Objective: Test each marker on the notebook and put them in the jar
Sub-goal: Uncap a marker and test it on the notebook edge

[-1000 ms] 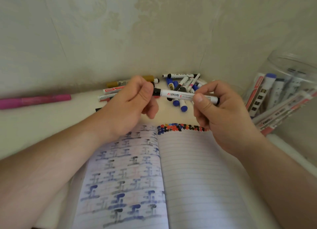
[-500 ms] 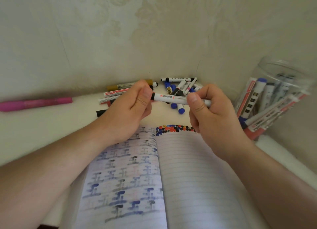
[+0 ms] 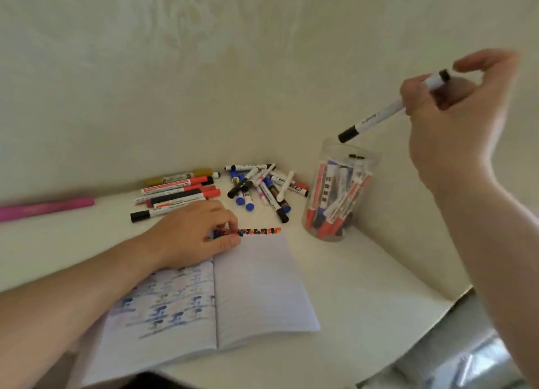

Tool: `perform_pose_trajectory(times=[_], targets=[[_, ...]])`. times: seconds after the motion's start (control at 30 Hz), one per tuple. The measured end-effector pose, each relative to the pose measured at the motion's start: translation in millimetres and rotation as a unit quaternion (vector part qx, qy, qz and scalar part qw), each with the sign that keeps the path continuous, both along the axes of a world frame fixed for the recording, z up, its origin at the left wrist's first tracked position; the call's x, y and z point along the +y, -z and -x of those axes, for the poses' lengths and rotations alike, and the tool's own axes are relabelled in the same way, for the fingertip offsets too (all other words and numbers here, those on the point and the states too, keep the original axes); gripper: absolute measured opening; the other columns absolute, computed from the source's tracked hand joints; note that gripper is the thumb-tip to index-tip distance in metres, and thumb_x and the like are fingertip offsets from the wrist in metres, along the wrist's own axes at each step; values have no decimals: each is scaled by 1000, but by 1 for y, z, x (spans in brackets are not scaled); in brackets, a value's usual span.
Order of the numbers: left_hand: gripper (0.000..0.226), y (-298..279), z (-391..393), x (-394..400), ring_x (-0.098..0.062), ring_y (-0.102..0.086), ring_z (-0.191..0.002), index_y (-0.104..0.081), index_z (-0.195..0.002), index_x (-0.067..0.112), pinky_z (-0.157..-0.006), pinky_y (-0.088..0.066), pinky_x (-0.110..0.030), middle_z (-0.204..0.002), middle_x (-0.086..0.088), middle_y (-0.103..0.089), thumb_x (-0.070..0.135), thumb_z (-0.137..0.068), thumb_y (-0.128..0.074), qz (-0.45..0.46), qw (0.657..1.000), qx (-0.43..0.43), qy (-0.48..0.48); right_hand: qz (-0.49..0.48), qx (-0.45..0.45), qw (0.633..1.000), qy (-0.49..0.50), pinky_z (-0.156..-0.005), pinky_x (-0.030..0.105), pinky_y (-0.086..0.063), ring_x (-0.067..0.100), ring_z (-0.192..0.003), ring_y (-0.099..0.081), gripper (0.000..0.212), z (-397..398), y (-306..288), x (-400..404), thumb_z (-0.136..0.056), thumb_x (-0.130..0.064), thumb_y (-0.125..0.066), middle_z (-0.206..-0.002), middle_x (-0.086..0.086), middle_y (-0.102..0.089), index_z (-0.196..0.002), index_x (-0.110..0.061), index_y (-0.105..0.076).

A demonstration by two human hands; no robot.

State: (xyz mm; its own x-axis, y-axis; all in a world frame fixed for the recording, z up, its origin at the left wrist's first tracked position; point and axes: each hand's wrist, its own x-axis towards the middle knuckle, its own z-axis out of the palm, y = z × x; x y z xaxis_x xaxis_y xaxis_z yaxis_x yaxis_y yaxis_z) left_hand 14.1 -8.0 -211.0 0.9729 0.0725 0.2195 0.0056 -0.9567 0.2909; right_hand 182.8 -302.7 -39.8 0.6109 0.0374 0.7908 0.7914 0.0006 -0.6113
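Head view: right hand (image 3: 455,120), which left the notebook (image 3: 262,286) a second ago, now pinches the capped marker (image 3: 376,117) above the jar (image 3: 338,190) at 2 o'clock, ready to drop; left hand (image 3: 192,234), fingers curled, rests on the page.

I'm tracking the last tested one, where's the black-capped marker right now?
Head view, upper right: the right hand holds the black-capped marker tilted, cap down, just above the jar.

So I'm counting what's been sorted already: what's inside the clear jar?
The jar holds a bundle of upright markers, white barrels with red, blue and black ends. Those behind the front ones are covered, so no count. The right hand holds a black-capped marker above the rim.
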Motion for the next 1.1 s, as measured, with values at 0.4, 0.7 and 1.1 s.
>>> perform_pose_trajectory(times=[0.4,0.7,1.1], targets=[[82,-1,0,-2,-4,-50,-102,-59,-123,50,-87,-49,-34,-108,20,-51,95,-80,-5,-45,998,30,-42,405,-16,910,83,-90,41,-44,22,-99,-50,28,-24,50,10,-102,-50,-53,-83,-11,-48,-99,-25,-66],[27,8,-2,9,-12,-52,-118,-71,-116,32,-98,-42,-34,-118,16,-58,32,-105,-46,25,981,-144,-129,424,-102,888,145,-97,51,-43,31,-119,-43,51,-25,66,18,-97,-62,-45,-119,-3,-65,-102,-22,-76],[27,8,17,63,-31,-62,-97,-73,-104,26,-83,-51,-39,-99,-1,-64,45,-85,-69,-116,958,-71,-252,319,-198,923,-88,-87,38,-46,22,-99,-55,28,34,134,117,-87,-16,-61,-105,-5,-57,-113,-15,-69]])
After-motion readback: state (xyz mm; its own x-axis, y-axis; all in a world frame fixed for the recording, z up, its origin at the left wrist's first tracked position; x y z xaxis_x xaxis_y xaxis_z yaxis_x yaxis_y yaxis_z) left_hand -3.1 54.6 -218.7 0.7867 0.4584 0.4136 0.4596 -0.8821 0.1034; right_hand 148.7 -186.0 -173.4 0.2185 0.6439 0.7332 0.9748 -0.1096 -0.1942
